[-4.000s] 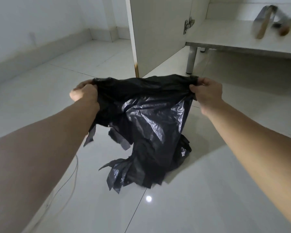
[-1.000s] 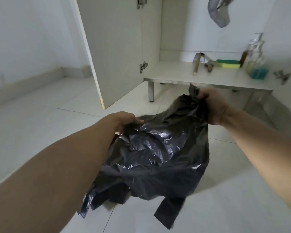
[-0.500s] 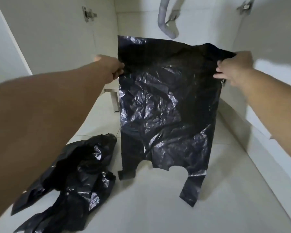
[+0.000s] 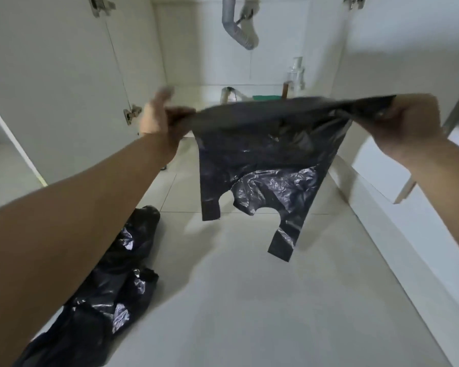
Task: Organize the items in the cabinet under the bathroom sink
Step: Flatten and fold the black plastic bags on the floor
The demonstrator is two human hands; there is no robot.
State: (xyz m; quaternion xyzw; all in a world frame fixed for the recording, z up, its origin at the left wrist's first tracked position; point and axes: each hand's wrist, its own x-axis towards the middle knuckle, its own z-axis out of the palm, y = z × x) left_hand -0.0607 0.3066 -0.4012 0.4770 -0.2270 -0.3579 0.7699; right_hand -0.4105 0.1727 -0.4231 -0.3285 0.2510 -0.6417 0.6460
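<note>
A black plastic bag [image 4: 265,154] hangs stretched between my hands in front of the open sink cabinet. My left hand [image 4: 162,120] pinches its left top corner and my right hand [image 4: 406,123] grips the right one. The top edge is pulled nearly flat and the handles dangle below. A crumpled heap of more black bags [image 4: 112,295] lies on the floor tiles at lower left, partly behind my left forearm. On the cabinet shelf [image 4: 194,92] behind the held bag stand pump bottles [image 4: 296,75], a green sponge [image 4: 265,97] and a brush [image 4: 227,94].
The left cabinet door [image 4: 64,83] stands open, and the right door [image 4: 408,49] is open too. A grey drain hose [image 4: 236,33] curves down at the cabinet's back. A white wall base [image 4: 398,215] runs along the right side of the pale tiled floor.
The bag's top edge has dropped from high and upright to lower and nearly level, so the bag folds over. Shelf items behind it have come into sight.
</note>
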